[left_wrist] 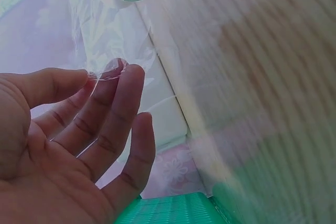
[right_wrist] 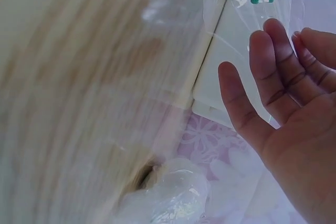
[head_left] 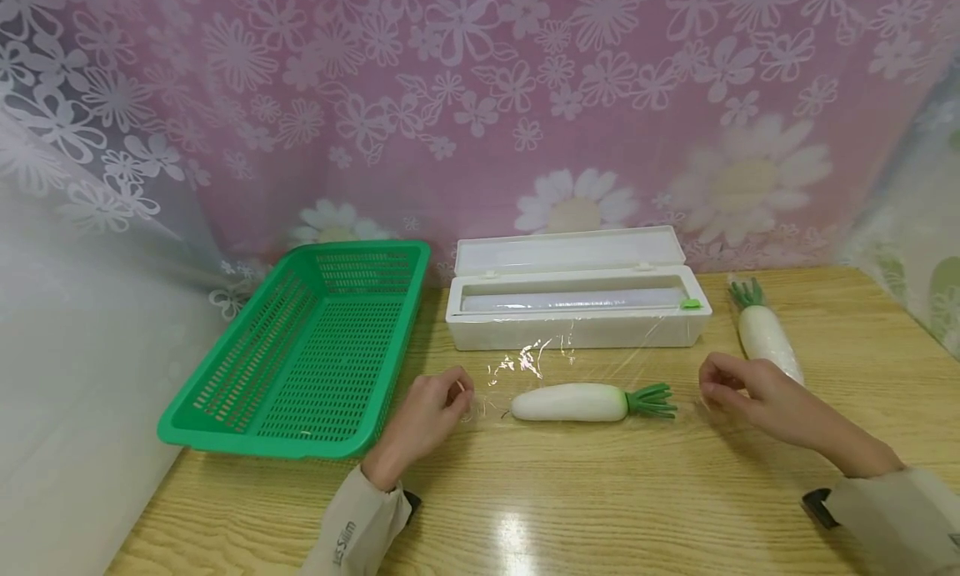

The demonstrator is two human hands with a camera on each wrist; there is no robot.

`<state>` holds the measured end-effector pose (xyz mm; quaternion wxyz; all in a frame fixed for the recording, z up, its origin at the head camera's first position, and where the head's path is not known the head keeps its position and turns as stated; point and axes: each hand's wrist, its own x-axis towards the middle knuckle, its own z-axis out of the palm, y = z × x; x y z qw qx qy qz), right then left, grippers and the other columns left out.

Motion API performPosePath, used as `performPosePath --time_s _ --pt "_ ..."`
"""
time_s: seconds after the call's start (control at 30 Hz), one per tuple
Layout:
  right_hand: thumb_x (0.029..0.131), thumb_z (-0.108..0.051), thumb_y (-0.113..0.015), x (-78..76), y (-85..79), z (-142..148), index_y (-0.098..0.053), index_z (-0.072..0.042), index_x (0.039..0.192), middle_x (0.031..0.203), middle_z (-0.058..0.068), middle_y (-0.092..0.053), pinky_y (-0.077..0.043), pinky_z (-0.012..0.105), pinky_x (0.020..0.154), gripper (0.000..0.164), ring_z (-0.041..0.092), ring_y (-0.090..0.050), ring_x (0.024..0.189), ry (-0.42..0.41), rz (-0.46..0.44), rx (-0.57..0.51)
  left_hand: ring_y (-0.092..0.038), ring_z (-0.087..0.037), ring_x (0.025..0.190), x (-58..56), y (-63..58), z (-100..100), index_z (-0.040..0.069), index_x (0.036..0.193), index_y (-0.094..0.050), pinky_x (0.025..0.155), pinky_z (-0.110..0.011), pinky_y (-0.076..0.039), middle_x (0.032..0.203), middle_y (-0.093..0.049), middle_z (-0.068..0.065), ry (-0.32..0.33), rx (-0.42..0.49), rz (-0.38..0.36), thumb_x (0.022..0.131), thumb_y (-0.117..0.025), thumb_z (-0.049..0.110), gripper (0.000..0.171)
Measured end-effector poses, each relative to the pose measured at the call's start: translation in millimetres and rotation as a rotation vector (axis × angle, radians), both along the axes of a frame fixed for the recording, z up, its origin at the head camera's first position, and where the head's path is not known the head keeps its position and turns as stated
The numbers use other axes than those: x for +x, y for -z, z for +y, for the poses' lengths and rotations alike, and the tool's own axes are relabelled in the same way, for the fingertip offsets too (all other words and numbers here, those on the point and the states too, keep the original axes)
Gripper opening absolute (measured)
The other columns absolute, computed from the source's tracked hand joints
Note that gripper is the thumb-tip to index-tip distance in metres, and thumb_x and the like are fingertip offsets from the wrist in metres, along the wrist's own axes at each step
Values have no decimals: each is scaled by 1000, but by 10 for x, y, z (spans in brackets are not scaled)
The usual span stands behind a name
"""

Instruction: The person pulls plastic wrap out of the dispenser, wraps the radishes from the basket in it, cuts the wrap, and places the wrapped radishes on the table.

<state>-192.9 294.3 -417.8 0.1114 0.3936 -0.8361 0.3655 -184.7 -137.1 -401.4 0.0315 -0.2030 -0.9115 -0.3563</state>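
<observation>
A sheet of clear plastic wrap (head_left: 528, 359) stretches from the white dispenser box (head_left: 577, 333) toward me, over a white radish (head_left: 566, 403) with trimmed green stalks. At the sheet's left side, my left hand (head_left: 431, 413) pinches the gathered edge of the film between thumb and fingertips, as the left wrist view shows. My right hand (head_left: 750, 388) pinches the film's other side, thumb against index finger, just past the radish's stalks. Its other fingers (right_wrist: 262, 61) are spread and slightly bent in the right wrist view.
The dispenser's lid (head_left: 570, 251) is raised, with a film roll (head_left: 573, 299) inside and a green slider (head_left: 691, 304) at the right. A green basket (head_left: 378, 393) stands at left. Another radish (head_left: 765, 334), wrapped in film, lies behind my right hand.
</observation>
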Motion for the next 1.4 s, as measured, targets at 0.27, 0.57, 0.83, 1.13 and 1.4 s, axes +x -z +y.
performPosePath --time_s 0.27,0.57,0.83,1.13,1.4 --pt "91 17 -62 -19 -59 -25 -58 -10 92 76 -6 -58 -41 22 49 28 7 -54 63 29 -41 -2 -53 -7 56 -40 6 -13 0 91 -67 48 -24 -41 70 -68 -5 2 18 28 95 -59 -3 10" --pt "91 18 -62 -46 -57 -50 -58 -9 90 76 -9 -57 -39 23 50 27 7 -51 63 83 -48 16 -49 -6 52 -94 4 -3 0 89 -65 45 -22 -38 69 -67 -3 2 16 23 94 -59 -5 9" --pt "88 22 -60 -85 -25 -71 -57 -7 87 74 -8 -57 -39 22 49 28 3 -49 63 115 -64 23 -45 -6 51 -159 23 23 2 87 -65 46 -22 -36 63 -59 3 -2 6 9 94 -61 -3 9" --pt "91 18 -57 -88 8 -120 -55 -7 83 71 -11 -50 -38 24 51 27 -1 -43 62 170 -194 102 -43 -6 53 -213 90 44 -1 88 -67 48 -21 -34 62 -53 4 -1 -14 -95 93 -61 -4 8" --pt "93 11 -62 -105 18 -179 -57 -7 81 67 -10 -50 -38 24 49 23 -1 -41 58 174 -253 223 -50 -9 58 -188 68 52 4 84 -66 51 -22 -38 67 -56 1 8 -152 -224 94 -62 -6 14"
